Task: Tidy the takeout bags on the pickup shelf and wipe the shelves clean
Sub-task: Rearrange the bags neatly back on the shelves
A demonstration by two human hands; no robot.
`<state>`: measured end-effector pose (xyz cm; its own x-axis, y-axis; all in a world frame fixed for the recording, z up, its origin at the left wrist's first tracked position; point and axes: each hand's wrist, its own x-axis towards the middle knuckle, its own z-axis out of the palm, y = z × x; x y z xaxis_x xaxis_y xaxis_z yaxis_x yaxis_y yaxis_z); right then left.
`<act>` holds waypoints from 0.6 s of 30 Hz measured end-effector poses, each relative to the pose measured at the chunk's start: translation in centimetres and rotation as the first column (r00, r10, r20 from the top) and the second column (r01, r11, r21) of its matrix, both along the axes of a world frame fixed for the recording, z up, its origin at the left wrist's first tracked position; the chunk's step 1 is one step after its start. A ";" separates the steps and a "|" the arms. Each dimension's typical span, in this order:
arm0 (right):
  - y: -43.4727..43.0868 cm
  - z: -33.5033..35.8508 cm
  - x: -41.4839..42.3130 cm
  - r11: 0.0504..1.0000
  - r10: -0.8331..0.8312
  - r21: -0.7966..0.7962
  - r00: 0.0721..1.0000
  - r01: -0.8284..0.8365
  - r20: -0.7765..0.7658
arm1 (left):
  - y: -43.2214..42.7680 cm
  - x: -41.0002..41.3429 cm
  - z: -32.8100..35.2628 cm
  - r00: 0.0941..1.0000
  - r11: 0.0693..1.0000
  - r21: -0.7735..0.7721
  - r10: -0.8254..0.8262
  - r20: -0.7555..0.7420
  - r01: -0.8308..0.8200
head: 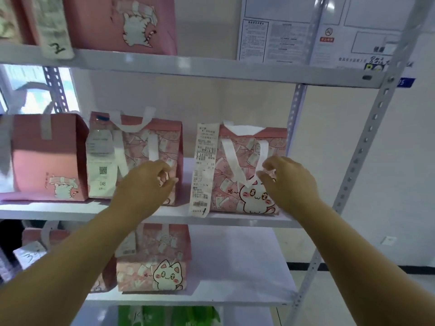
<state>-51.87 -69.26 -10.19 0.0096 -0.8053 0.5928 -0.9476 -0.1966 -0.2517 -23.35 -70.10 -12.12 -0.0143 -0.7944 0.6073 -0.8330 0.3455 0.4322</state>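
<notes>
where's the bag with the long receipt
Head view: the receipt bag stands at the right end of the middle shelf, behind the right hand, the 046 bag to its left.

White metal shelf rack [367, 142], several tiers. Landmark: cat-face bag [247, 198], upright on middle tier [181, 209]. Left of it on the same tier: note-print bag [138, 147], then plain pink bag [44, 158]. Tier below, lower left: second cat bag [153, 262]. Tier above, upper left: pink bag [113, 24].

Left hand [146, 184] hides middle bag [138, 142] lower front. Green bag [164, 316] cut by bottom edge. Receipt [204, 165] print on right bag [249, 149] unreadable, wall notices [277, 36] blurred.
</notes>
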 end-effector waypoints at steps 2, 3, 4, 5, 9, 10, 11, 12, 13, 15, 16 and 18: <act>1.2 1.2 2.8 0.998 0.052 -0.028 0.997 -0.053 -0.057 | 1.4 2.1 1.4 0.998 0.999 -0.040 0.009 0.062 -0.007; 1.7 1.7 4.2 0.996 0.074 -0.034 0.993 -0.077 -0.093 | 2.2 3.3 2.0 0.995 0.998 -0.057 0.019 0.102 -0.013; 2.2 2.2 5.7 0.995 0.092 -0.032 0.987 -0.097 -0.129 | 2.9 4.6 2.5 0.990 0.997 -0.072 0.030 0.141 -0.020; 2.7 2.6 7.3 0.993 0.108 -0.024 0.981 -0.113 -0.159 | 3.7 5.9 3.1 0.984 0.996 -0.087 0.040 0.175 -0.025; 4.6 4.2 13.6 0.984 0.173 -0.005 0.967 -0.177 -0.189 | 7.1 11.5 5.4 0.962 0.991 -0.130 0.068 0.263 -0.035; 5.1 4.7 15.1 0.981 0.189 -0.006 0.964 -0.193 -0.188 | 8.0 12.9 5.9 0.955 0.989 -0.139 0.081 0.285 -0.042; 5.5 5.1 16.6 0.978 0.204 -0.009 0.961 -0.209 -0.189 | 8.8 14.3 6.4 0.948 0.987 -0.149 0.096 0.305 -0.052; 5.9 5.7 18.1 0.974 0.219 -0.013 0.957 -0.225 -0.192 | 9.5 15.8 6.9 0.942 0.985 -0.160 0.110 0.318 -0.061; 6.2 6.3 19.5 0.970 0.235 -0.014 0.952 -0.242 -0.196 | 10.1 17.2 7.4 0.938 0.983 -0.168 0.123 0.324 -0.070; 6.8 7.5 22.2 0.960 0.272 -0.014 0.941 -0.281 -0.198 | 11.1 19.8 8.5 0.930 0.980 -0.172 0.155 0.333 -0.101; 7.0 8.2 23.4 0.953 0.292 -0.019 0.936 -0.301 -0.197 | 11.4 21.0 9.0 0.926 0.977 -0.176 0.174 0.335 -0.120; 7.1 9.7 25.8 0.940 0.325 -0.038 0.925 -0.339 -0.195 | 11.8 23.4 10.1 0.922 0.970 -0.193 0.208 0.327 -0.151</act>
